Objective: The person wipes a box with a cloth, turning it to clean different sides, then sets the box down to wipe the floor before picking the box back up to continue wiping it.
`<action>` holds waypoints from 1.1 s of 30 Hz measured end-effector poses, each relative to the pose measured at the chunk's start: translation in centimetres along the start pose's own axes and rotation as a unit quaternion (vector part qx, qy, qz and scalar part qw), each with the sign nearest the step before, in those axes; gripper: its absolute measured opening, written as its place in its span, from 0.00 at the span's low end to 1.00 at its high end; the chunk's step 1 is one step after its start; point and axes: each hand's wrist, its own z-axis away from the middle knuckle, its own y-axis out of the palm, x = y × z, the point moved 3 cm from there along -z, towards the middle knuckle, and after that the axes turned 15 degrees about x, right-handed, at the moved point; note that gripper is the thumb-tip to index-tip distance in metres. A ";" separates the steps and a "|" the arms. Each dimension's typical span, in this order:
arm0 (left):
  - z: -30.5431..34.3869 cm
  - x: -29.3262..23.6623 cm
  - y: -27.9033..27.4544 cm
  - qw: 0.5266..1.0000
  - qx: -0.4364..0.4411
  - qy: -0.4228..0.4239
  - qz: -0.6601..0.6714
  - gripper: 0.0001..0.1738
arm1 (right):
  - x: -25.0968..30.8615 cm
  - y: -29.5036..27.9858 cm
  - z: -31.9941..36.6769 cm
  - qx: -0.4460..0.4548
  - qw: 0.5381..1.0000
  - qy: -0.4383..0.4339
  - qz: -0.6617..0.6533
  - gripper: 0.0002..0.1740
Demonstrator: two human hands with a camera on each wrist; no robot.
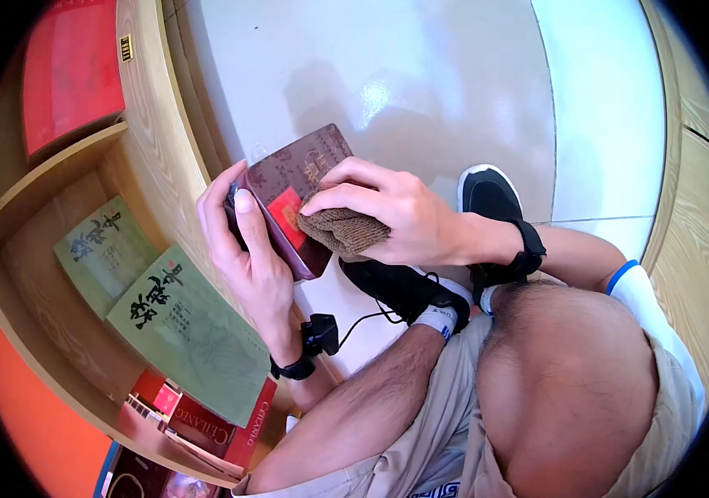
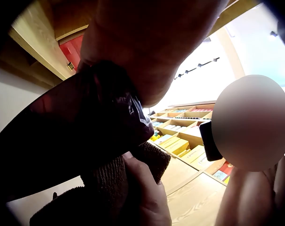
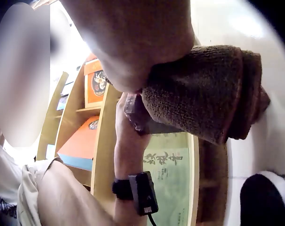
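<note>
A dark maroon box point(image 1: 292, 170) with a red label is tilted in the middle of the head view. The left hand point(image 1: 250, 241) grips its left side, thumb along the near edge. A folded brown cloth point(image 1: 344, 231) is held in the right hand point(image 1: 404, 212), pressed on the box's face beside the red label. In the left wrist view the box point(image 2: 53, 127) is dark, with the cloth point(image 2: 107, 181) and the right hand point(image 2: 149, 193) below it. The right wrist view has the cloth point(image 3: 199, 89) in front of the box point(image 3: 137, 113).
A wooden shelf point(image 1: 47, 178) on the left holds two green boxes point(image 1: 184, 328) and red packages point(image 1: 72, 66). Beneath the hands are pale floor tiles point(image 1: 470, 75), the person's black shoes point(image 1: 408, 292) and bent legs point(image 1: 566, 373). A cable hangs at the left wrist.
</note>
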 end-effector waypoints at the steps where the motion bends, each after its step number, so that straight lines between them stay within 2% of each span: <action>1: 0.0 0.0 0.1 1.000 0.000 -0.001 0.001 0.19 | 0.1 0.1 0.1 0.001 1.000 0.001 0.000 0.27; 4: -0.1 -0.1 0.1 0.999 -0.013 -0.001 0.038 0.18 | -0.1 0.3 0.4 -0.004 1.000 0.000 -0.002 0.28; 13: -0.1 -0.1 0.1 1.000 -0.004 0.008 -0.012 0.19 | 0.3 0.3 0.8 0.057 0.995 -0.068 -0.040 0.30; 19: -0.1 0.1 0.1 1.000 -0.004 0.011 -0.004 0.19 | 0.4 0.4 0.8 0.048 0.994 -0.087 -0.039 0.33; 26: -0.1 0.2 0.1 1.000 -0.004 0.009 -0.007 0.18 | 0.7 0.2 1.2 0.085 0.990 -0.104 -0.033 0.30; 29: -0.2 0.0 0.1 1.000 -0.004 0.017 -0.009 0.19 | 1.1 -0.1 1.2 0.101 0.983 -0.150 -0.035 0.30; 33: -0.2 0.1 0.2 1.000 -0.004 0.017 -0.010 0.19 | 0.5 -1.1 1.4 0.115 0.980 -0.157 -0.037 0.30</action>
